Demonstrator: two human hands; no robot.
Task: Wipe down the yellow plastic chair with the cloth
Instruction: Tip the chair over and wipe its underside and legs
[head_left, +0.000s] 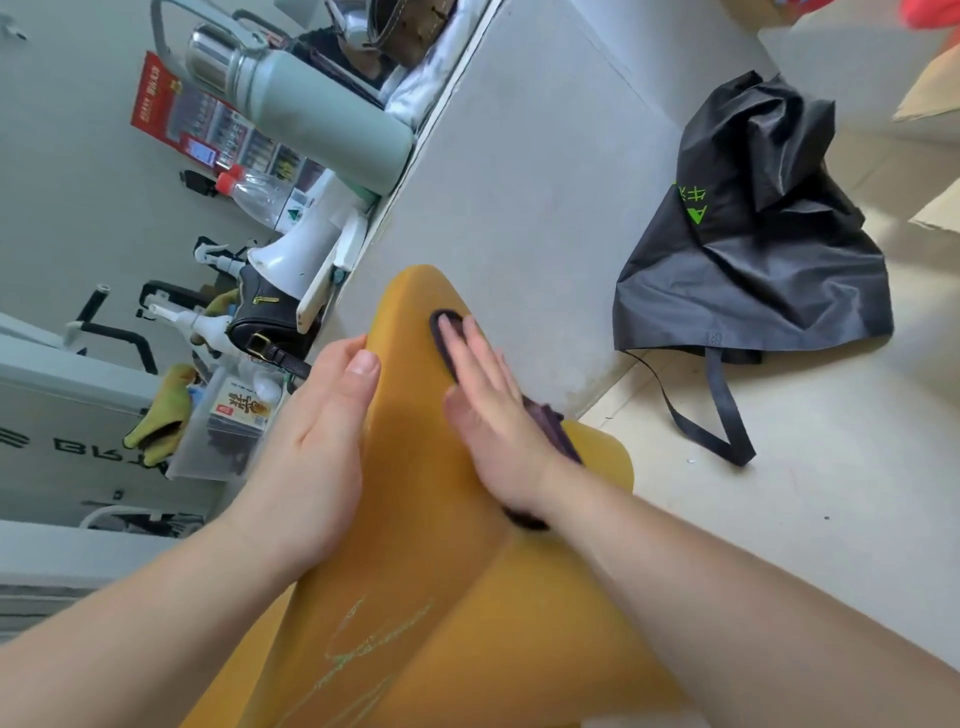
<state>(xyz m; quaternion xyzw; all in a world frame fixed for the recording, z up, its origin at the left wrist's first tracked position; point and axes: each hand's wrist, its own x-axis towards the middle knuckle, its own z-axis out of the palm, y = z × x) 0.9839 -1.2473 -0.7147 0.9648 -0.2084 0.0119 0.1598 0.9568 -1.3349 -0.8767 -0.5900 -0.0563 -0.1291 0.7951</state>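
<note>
The yellow plastic chair (415, 483) fills the lower middle of the view, its backrest reaching up toward a grey wall. Pale scratch marks show on its lower part. My right hand (493, 415) lies flat, fingers together, pressing a dark purple cloth (550, 426) against the backrest; the cloth shows past my fingertips and beside my wrist. My left hand (317, 441) clasps the backrest's left edge, thumb on the front face, fingers wrapped behind it.
A black fabric bag (748, 244) with a long strap lies on the pale floor to the right. At left, a cluttered shelf holds a green thermos (322, 109), a white megaphone (296, 254), a black purse (260, 322) and yellow gloves (161, 415).
</note>
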